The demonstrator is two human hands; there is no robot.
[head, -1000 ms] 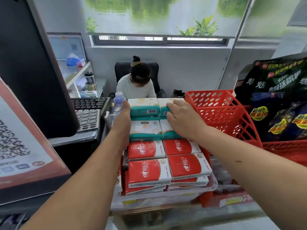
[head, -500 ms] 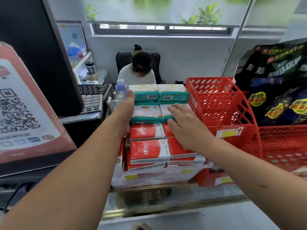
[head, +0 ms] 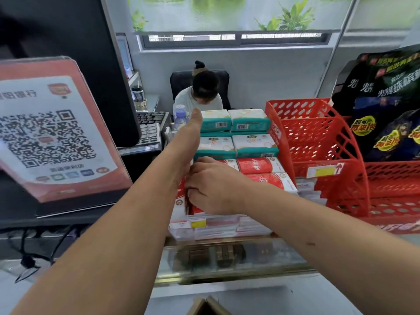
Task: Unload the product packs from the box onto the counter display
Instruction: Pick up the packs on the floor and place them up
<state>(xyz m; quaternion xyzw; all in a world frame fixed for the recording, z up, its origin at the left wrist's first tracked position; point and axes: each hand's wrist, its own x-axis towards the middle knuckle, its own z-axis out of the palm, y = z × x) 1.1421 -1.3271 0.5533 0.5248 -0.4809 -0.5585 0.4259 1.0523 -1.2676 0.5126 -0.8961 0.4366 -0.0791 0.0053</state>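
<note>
Teal product packs fill the two back rows of the clear counter display, and red packs fill the front rows. My left hand lies flat along the left side of the stack, thumb pointing up beside the rear teal pack; its fingers are hidden. My right hand rests on the front-left red packs, fingers curled over the left edge of one. A corner of the cardboard box shows at the bottom edge.
A red perforated basket rack stands right of the display, with dark snack bags beyond. A QR-code sign and black monitor stand on the left. A person sits behind the counter, near a water bottle and keyboard.
My right hand has slid from the teal packs forward and left onto the front-left red packs. My left hand stays along the stack's left side. The view has tilted down.
</note>
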